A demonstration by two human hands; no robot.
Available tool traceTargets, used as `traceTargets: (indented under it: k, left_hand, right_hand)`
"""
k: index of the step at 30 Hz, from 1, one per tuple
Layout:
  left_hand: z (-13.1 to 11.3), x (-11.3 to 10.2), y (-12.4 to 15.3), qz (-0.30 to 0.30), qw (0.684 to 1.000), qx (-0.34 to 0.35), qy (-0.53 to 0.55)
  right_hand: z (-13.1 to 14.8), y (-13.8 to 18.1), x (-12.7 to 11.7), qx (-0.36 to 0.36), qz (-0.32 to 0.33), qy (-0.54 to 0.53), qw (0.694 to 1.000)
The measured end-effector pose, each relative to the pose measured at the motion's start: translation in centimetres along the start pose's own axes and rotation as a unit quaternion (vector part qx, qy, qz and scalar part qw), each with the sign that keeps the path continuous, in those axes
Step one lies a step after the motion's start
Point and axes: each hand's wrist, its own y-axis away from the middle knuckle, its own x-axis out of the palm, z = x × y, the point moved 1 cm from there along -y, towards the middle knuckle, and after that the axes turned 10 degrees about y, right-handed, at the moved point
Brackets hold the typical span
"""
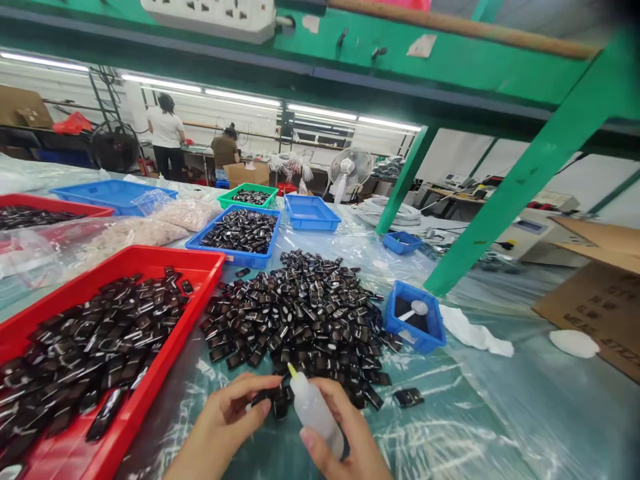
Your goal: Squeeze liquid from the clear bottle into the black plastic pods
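Note:
My right hand (pixel 350 433) is wrapped round a translucent white squeeze bottle (pixel 315 410), tilted up to the left, with a thin yellow nozzle at its top. Just left of it, my left hand (pixel 227 420) pinches a small glossy black plastic piece (pixel 261 397) between thumb and fingers, partly hidden by them. The nozzle is close to that piece; whether they touch I cannot tell. Beyond both hands spreads a large heap of similar black pieces (pixel 305 307). One loose black piece (pixel 409 398) lies to the right of the bottle.
A red tray (pixel 200 267) of black pieces stands left, and a blue tray (pixel 193 241) of them lies behind. At right, a small blue bin (pixel 434 341) holds dark material and a white scoop (pixel 419 307). A green post (pixel 505 207) rises behind a white cloth (pixel 475 330).

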Motion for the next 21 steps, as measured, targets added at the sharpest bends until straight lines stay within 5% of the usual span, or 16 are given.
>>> traceTargets:
  k: [5,9,21]
  left_hand:
    - [-1.8,0.4,0.6,-0.014,0.997,-0.047,0.062]
    - [-2.2,1.0,0.9,0.041,0.989,-0.074,0.118]
    - [-1.9,1.9,2.1,0.058,0.989,-0.129,0.05]
  right_hand:
    - [0.6,0.3,-0.5,0.043,0.01,-0.036,0.998]
    - [0.9,0.3,-1.1,0.071,0.0,-0.039,0.997]
    - [1.4,0.6,-1.8,0.106,0.01,-0.02,0.994]
